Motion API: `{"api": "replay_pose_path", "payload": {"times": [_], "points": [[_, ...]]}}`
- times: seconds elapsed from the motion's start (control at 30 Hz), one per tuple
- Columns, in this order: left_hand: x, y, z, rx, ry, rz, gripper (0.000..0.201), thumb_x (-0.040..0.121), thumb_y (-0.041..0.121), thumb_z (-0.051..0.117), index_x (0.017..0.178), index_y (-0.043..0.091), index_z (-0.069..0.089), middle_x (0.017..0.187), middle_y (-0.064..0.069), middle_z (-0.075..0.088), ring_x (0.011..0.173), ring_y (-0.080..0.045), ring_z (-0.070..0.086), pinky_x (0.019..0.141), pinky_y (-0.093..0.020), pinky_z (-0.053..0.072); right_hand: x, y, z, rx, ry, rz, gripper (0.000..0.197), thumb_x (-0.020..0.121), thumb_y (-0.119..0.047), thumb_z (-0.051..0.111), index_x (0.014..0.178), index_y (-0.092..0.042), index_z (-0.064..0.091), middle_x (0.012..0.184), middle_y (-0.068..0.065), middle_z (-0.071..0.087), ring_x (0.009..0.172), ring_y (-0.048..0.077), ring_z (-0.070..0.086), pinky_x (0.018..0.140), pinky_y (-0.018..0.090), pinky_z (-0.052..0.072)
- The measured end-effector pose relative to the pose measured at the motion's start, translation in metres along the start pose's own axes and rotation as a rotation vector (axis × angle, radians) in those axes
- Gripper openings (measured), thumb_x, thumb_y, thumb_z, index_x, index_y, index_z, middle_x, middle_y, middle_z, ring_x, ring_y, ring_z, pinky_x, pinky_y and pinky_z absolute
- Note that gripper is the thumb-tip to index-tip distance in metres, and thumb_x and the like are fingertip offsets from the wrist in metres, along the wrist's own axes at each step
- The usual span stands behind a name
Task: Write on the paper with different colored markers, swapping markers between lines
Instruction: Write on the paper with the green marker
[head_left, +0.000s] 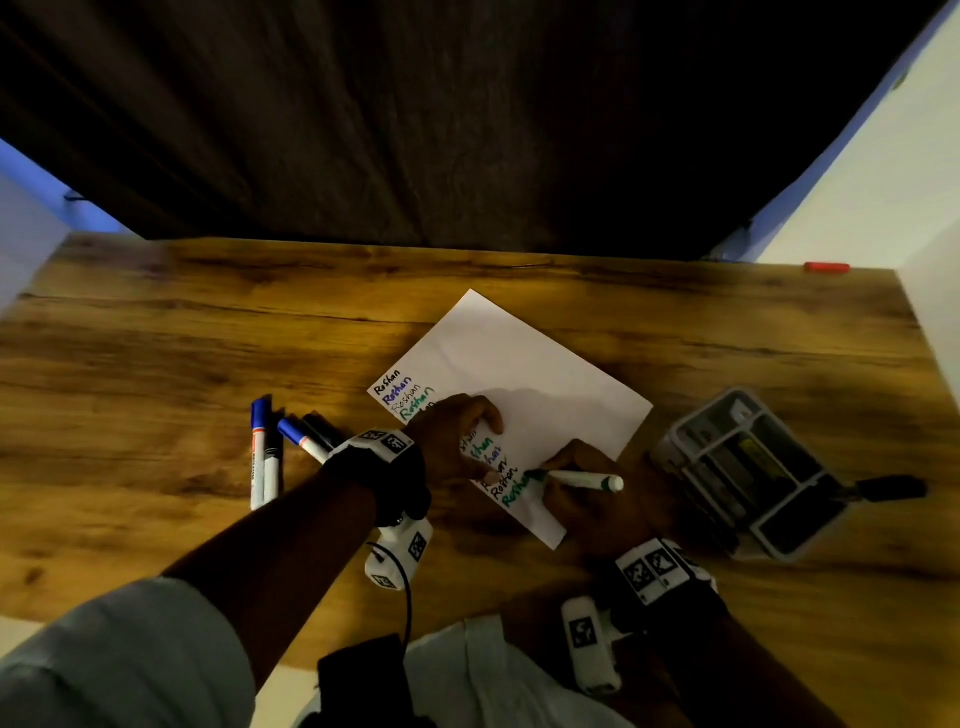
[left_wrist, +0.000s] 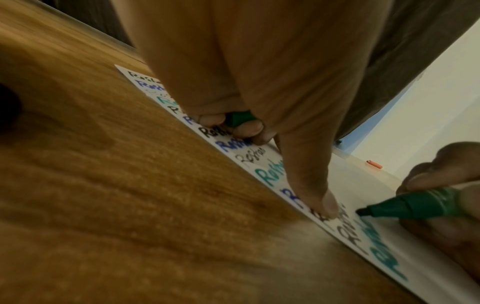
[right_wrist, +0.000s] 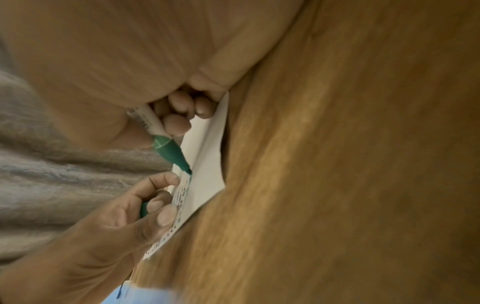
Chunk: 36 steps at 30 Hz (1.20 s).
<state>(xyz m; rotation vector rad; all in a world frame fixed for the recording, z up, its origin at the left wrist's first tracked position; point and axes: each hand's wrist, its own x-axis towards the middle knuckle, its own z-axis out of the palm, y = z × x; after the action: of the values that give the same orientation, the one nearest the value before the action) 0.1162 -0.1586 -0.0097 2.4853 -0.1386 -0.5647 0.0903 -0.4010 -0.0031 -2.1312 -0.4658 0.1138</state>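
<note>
A white paper (head_left: 524, 374) lies tilted on the wooden table, with several lines of one word in black, blue and green down its left edge. My right hand (head_left: 576, 478) grips a green marker (head_left: 582, 479) (left_wrist: 413, 205) (right_wrist: 168, 150), whose tip touches the paper at the lowest green line. My left hand (head_left: 457, 441) rests on the paper over the written lines, thumb (left_wrist: 311, 185) pressed down, and its curled fingers hold the green cap (left_wrist: 239, 118) (right_wrist: 143, 208).
Several capped markers (head_left: 267, 452) lie on the table left of my left wrist. A grey compartment tray (head_left: 748, 467) stands to the right, with a dark object (head_left: 888, 488) beside it. A small red object (head_left: 826, 267) lies at the far right edge.
</note>
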Motion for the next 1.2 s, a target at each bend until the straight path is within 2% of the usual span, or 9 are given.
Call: {"api": "replay_pose_path", "payload": {"times": [0.07, 0.17, 0.27, 0.37, 0.6, 0.77, 0.87, 1.07, 1.2], "points": [[0.000, 0.001, -0.001, -0.005, 0.001, 0.000, 0.058, 0.063, 0.040, 0.088, 0.106, 0.035, 0.050, 0.110, 0.003, 0.054, 0.095, -0.015, 0.055, 0.084, -0.032, 0.052, 0.000, 0.000, -0.002, 0.013, -0.017, 0.009, 0.006, 0.076, -0.011, 0.067, 0.075, -0.010, 0.062, 0.070, -0.005, 0.061, 0.070, -0.018, 0.053, 0.061, -0.005, 0.034], [-0.002, 0.002, -0.002, -0.006, -0.004, 0.010, 0.057, 0.063, 0.041, 0.088, 0.104, 0.037, 0.049, 0.110, 0.002, 0.054, 0.094, -0.015, 0.056, 0.085, -0.034, 0.053, 0.000, 0.001, -0.003, 0.100, -0.026, 0.154, 0.015, 0.085, -0.010, 0.064, 0.073, -0.017, 0.058, 0.069, -0.012, 0.054, 0.071, -0.013, 0.054, 0.060, -0.001, 0.035], [-0.002, 0.002, -0.002, -0.012, -0.009, 0.013, 0.056, 0.064, 0.042, 0.087, 0.103, 0.040, 0.047, 0.111, 0.003, 0.055, 0.096, -0.014, 0.057, 0.086, -0.036, 0.054, 0.005, 0.001, -0.009, 0.209, 0.041, 0.122, 0.004, 0.084, -0.002, 0.062, 0.083, 0.001, 0.064, 0.073, -0.010, 0.059, 0.069, -0.015, 0.058, 0.058, -0.001, 0.039], [-0.004, 0.004, -0.003, -0.012, 0.004, 0.015, 0.060, 0.062, 0.042, 0.087, 0.104, 0.042, 0.045, 0.110, 0.004, 0.056, 0.096, -0.013, 0.057, 0.085, -0.034, 0.055, 0.008, 0.002, -0.008, 0.281, 0.064, 0.123, 0.010, 0.083, -0.010, 0.059, 0.088, -0.003, 0.064, 0.085, -0.005, 0.065, 0.081, -0.007, 0.061, 0.069, 0.003, 0.045], [-0.012, 0.006, -0.002, -0.103, 0.105, 0.029, 0.065, 0.075, 0.031, 0.082, 0.125, 0.024, 0.042, 0.085, 0.009, 0.049, 0.073, -0.005, 0.051, 0.067, -0.018, 0.042, 0.014, 0.000, -0.006, 0.270, 0.027, 0.146, 0.006, 0.088, 0.001, 0.066, 0.093, 0.001, 0.063, 0.093, 0.009, 0.065, 0.084, -0.003, 0.061, 0.073, 0.007, 0.047], [-0.035, 0.013, -0.017, -0.305, 0.242, 0.072, 0.044, 0.098, 0.012, 0.052, 0.139, 0.020, 0.038, 0.103, 0.011, 0.062, 0.088, -0.003, 0.061, 0.083, -0.017, 0.052, 0.020, -0.032, -0.016, 0.246, 0.055, 0.141, 0.014, 0.089, -0.021, 0.069, 0.098, -0.030, 0.064, 0.096, -0.010, 0.070, 0.091, 0.008, 0.066, 0.075, 0.024, 0.056], [-0.052, 0.021, -0.028, -0.421, 0.287, 0.156, 0.047, 0.098, 0.016, 0.054, 0.141, 0.024, 0.036, 0.111, 0.013, 0.067, 0.097, -0.002, 0.063, 0.082, -0.011, 0.050, 0.022, -0.071, -0.031, 0.199, 0.046, 0.072, 0.012, 0.091, -0.033, 0.065, 0.095, -0.044, 0.065, 0.097, -0.022, 0.070, 0.091, 0.000, 0.066, 0.076, 0.015, 0.054], [-0.077, 0.030, -0.039, -0.479, 0.290, 0.200, 0.060, 0.098, 0.013, 0.054, 0.146, 0.034, 0.024, 0.113, 0.023, 0.060, 0.105, 0.010, 0.057, 0.091, -0.009, 0.047, 0.027, -0.129, -0.026, 0.094, 0.102, -0.071, 0.015, 0.091, -0.029, 0.063, 0.083, -0.042, 0.063, 0.087, -0.029, 0.068, 0.084, -0.006, 0.064, 0.066, 0.008, 0.050], [-0.086, 0.028, -0.045, -0.474, 0.278, 0.214, 0.067, 0.096, 0.010, 0.056, 0.150, 0.032, 0.022, 0.128, 0.006, 0.062, 0.116, -0.003, 0.058, 0.104, -0.023, 0.046, 0.028, -0.139, -0.012, 0.033, 0.120, -0.081, 0.020, 0.091, -0.020, 0.066, 0.081, -0.038, 0.066, 0.075, -0.026, 0.069, 0.079, -0.005, 0.064, 0.063, 0.007, 0.048]]}}
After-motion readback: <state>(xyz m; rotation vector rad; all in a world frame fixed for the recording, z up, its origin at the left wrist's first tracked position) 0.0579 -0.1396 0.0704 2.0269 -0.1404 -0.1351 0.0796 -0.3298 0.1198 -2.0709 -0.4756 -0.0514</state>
